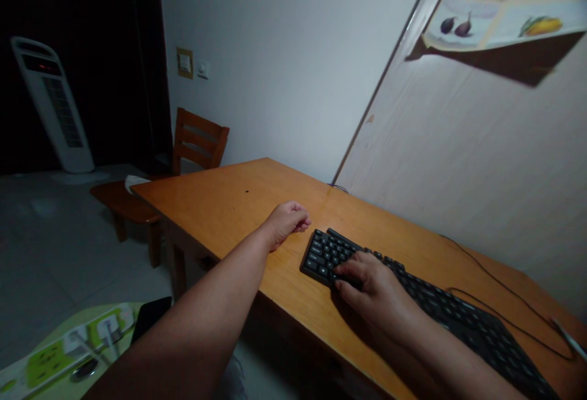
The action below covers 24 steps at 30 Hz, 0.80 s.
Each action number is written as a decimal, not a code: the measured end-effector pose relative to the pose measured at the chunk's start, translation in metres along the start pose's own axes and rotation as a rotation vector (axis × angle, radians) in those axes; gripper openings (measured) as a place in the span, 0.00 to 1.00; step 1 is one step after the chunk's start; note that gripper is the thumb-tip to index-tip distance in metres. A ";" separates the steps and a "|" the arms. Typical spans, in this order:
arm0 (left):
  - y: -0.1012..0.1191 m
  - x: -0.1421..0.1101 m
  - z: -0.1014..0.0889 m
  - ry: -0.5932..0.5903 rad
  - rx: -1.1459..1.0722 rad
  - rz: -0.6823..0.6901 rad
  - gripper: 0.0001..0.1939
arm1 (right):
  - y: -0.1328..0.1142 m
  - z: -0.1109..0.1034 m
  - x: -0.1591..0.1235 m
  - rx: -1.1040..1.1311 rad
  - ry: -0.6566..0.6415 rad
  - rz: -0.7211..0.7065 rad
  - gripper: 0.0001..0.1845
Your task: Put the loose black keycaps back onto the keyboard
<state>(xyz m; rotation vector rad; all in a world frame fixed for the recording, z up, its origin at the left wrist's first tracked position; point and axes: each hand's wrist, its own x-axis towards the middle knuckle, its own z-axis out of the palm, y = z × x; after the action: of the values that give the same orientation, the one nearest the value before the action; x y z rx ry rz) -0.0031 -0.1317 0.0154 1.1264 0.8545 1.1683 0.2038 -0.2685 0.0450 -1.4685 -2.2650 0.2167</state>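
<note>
A long black keyboard lies at a slant on the wooden table, stretching toward the lower right. My right hand rests over its left part, fingers bent onto the keys and thumb apart near the front edge. The undersides of those fingers are partly hidden. Just beyond the keyboard's left end, my left hand lies on the tabletop in a loose fist, apart from the keyboard. Nothing shows in its curled fingers.
Thin black cables run across the table's right side by the wall. A wooden chair stands beyond the far left edge. At lower left a green-and-white power strip holds plugs. A white tower fan stands farther back.
</note>
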 end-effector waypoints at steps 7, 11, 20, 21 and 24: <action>0.002 -0.001 0.001 -0.003 -0.009 0.003 0.05 | -0.004 0.000 -0.001 -0.082 -0.024 -0.038 0.08; 0.001 0.000 0.000 -0.005 -0.009 0.003 0.04 | -0.003 0.000 -0.002 -0.090 -0.030 -0.033 0.08; -0.001 0.001 0.001 -0.009 -0.029 0.011 0.03 | -0.002 -0.004 -0.003 -0.031 -0.033 0.042 0.05; -0.001 0.001 0.001 -0.010 -0.030 0.012 0.03 | -0.002 -0.004 -0.003 -0.025 -0.042 0.044 0.05; 0.000 0.000 0.001 -0.005 -0.027 0.016 0.04 | -0.002 -0.003 -0.002 -0.025 -0.052 0.048 0.05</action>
<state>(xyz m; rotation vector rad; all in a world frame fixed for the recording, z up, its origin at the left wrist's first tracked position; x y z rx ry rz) -0.0018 -0.1320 0.0153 1.1150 0.8249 1.1863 0.2039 -0.2715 0.0484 -1.5487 -2.2826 0.2443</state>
